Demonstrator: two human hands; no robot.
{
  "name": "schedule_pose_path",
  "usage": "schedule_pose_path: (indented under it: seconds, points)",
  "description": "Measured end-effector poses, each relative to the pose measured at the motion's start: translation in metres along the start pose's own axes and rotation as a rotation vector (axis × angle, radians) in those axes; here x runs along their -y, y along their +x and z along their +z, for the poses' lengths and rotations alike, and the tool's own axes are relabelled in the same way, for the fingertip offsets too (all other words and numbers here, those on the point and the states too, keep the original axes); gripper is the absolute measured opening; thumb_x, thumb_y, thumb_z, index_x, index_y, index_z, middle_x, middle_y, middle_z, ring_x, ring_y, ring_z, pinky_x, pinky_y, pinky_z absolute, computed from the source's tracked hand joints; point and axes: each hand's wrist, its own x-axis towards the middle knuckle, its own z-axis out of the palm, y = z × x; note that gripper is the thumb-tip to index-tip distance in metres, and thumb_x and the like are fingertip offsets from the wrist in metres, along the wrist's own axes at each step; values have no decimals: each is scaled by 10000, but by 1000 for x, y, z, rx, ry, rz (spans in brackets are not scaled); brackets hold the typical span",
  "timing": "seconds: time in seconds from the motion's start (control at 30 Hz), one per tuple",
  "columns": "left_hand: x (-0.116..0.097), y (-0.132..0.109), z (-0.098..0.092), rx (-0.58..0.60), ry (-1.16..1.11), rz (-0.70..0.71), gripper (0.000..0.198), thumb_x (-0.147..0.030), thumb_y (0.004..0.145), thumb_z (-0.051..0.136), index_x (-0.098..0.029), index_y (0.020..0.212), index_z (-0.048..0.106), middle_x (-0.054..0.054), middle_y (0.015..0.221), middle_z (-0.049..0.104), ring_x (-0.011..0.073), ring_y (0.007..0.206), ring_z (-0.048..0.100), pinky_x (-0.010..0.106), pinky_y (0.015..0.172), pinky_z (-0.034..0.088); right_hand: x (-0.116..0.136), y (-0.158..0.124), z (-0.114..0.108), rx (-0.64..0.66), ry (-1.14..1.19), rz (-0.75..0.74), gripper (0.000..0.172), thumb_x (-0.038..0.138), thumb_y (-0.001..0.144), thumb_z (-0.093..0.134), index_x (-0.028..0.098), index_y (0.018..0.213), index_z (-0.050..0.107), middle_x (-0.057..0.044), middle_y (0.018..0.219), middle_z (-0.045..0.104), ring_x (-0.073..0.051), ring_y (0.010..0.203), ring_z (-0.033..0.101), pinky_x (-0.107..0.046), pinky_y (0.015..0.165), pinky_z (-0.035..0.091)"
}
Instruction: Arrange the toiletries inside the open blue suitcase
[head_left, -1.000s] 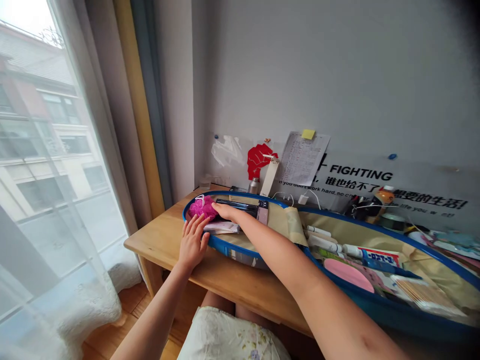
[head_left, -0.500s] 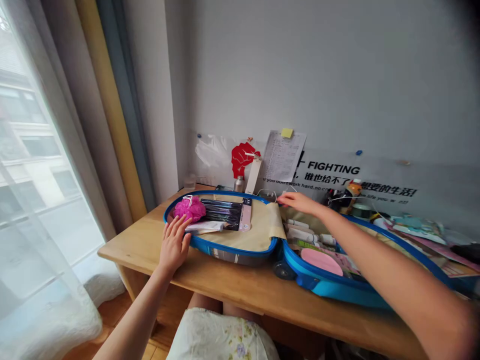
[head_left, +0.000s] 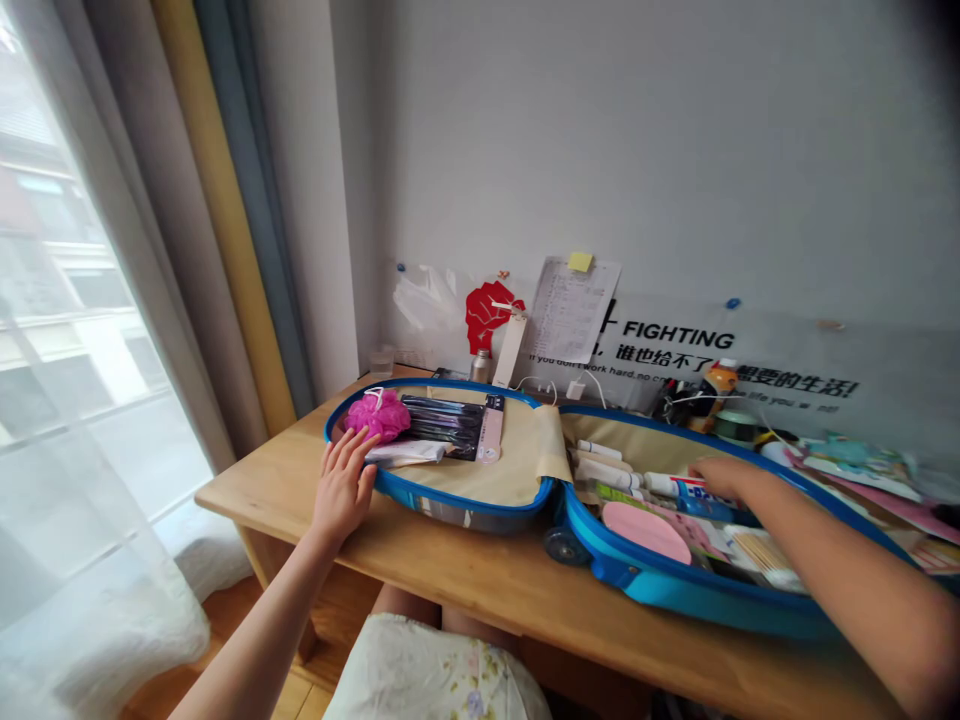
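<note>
A blue suitcase lies opened flat on the wooden desk, its two halves side by side. My left hand rests on the left half's front rim, fingers spread, fingertips by a magenta bath puff. Beside the puff are a black packaged set on a card and a white packet. Over the right half, my right hand reaches in at a toothpaste tube; its fingers are mostly hidden. Around it lie white bottles, a pink oval item and a pack of thin wooden sticks.
Behind the suitcase stand a small metallic bottle, a white box and a charger with cable. An orange-topped bottle and piled papers occupy the back right. Curtains hang at the left.
My right hand has moved right and down, from the back rim near the hinge into the right half. The left hand stays by the bath puff. The view has shifted slightly.
</note>
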Motion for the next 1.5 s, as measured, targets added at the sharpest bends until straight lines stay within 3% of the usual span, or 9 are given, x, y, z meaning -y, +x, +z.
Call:
schedule_pose_path:
  seconds: [0.1, 0.2, 0.37, 0.57, 0.77, 0.93, 1.03, 1.23, 1.5]
  points:
    - [0, -1, 0, 16, 6, 5, 465, -397, 991, 296, -197, 1313, 567, 107, 1392, 571, 265, 1373, 419, 467, 1155, 268, 2, 0, -1, 330, -133, 49, 234, 373, 939, 562, 204, 1085, 632, -51, 1102, 658, -132, 927, 634, -322, 825, 552]
    - [-2, -1, -4, 33, 8, 15, 474, -407, 992, 293, -190, 1307, 573, 112, 1377, 583, 269, 1360, 431, 472, 1150, 267, 6, -2, -6, 467, -216, 47, 52, 221, 855, 658, 205, 809, 675, -40, 902, 697, -133, 843, 654, -290, 791, 506]
    - [-15, 17, -18, 107, -15, 35, 445, -410, 998, 290, -240, 1203, 647, 69, 1220, 686, 253, 1212, 560, 506, 1155, 232, 15, -6, -16, 442, -226, 0, 244, 13, 677, 671, 205, 532, 626, -125, 801, 703, -191, 823, 685, -309, 728, 410]
    - [-29, 55, -25, 411, -103, 186, 528, -502, 994, 275, -219, 1229, 654, 77, 1221, 695, 240, 1129, 625, 407, 1021, 432, 27, -10, -45, 360, -257, 37, 151, 123, 732, 656, 203, 603, 646, -148, 858, 705, -211, 808, 668, -323, 706, 386]
    - [-28, 54, -30, 629, -43, 199, 555, -584, 967, 311, -242, 1122, 719, 60, 1111, 741, 244, 998, 681, 359, 899, 495, 58, -6, -97, 193, -279, 98, 154, 230, 842, 543, 191, 849, 692, -190, 996, 709, -247, 820, 647, -341, 669, 371]
    - [-27, 50, -33, 630, -49, 219, 566, -608, 959, 313, -248, 1050, 740, 59, 1024, 755, 228, 939, 684, 331, 871, 493, 138, -12, -105, 40, -184, -30, 397, 424, 926, 434, 235, 1236, 595, -127, 1198, 678, -247, 962, 642, -302, 686, 397]
    - [-24, 48, -31, 592, -62, 222, 560, -618, 952, 324, -258, 989, 751, 59, 927, 755, 216, 891, 682, 320, 860, 493, 212, -25, -89, 78, -75, -207, 410, 512, 929, 401, 298, 1204, 617, -22, 1022, 739, -174, 829, 661, -237, 634, 409]
    - [-24, 44, -31, 535, -68, 210, 540, -614, 952, 333, -273, 937, 751, 49, 851, 743, 208, 836, 674, 317, 838, 497, 337, -50, -43, 166, -16, -492, 332, 425, 882, 526, 242, 1107, 686, -73, 1138, 725, -231, 1026, 662, -261, 747, 456]
    - [-26, 37, -33, 440, -35, 248, 456, -530, 975, 368, -250, 1067, 715, 66, 1084, 734, 242, 1027, 652, 419, 997, 436, 391, -59, -12, 288, -38, -589, 347, 412, 928, 504, 199, 1145, 670, -114, 1180, 703, -237, 1067, 663, -306, 817, 502]
